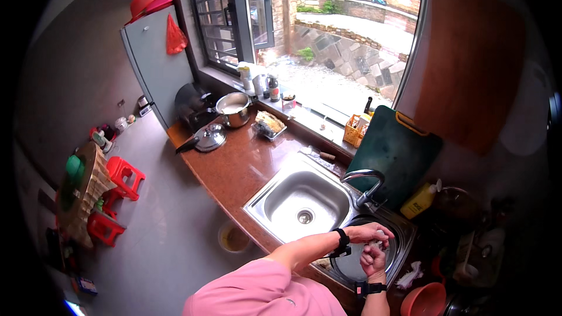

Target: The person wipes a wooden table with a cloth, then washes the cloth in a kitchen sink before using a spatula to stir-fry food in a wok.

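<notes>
Over a dark round pan set in the right sink basin, my left hand and my right hand are close together. A small pale, wet-looking item shows between them, mostly hidden by the fingers; its kind cannot be told. The fingers of my left hand close around its upper side. My right hand is curled just below, and what lies inside it is hidden. The chrome faucet rises behind my hands. To the left is the bare stainless steel sink basin with its drain.
A green cutting board leans behind the faucet, beside a yellow bottle. A white cloth and a red plastic bowl are at the right. A steel pot, its lid and a food tray stand farther left.
</notes>
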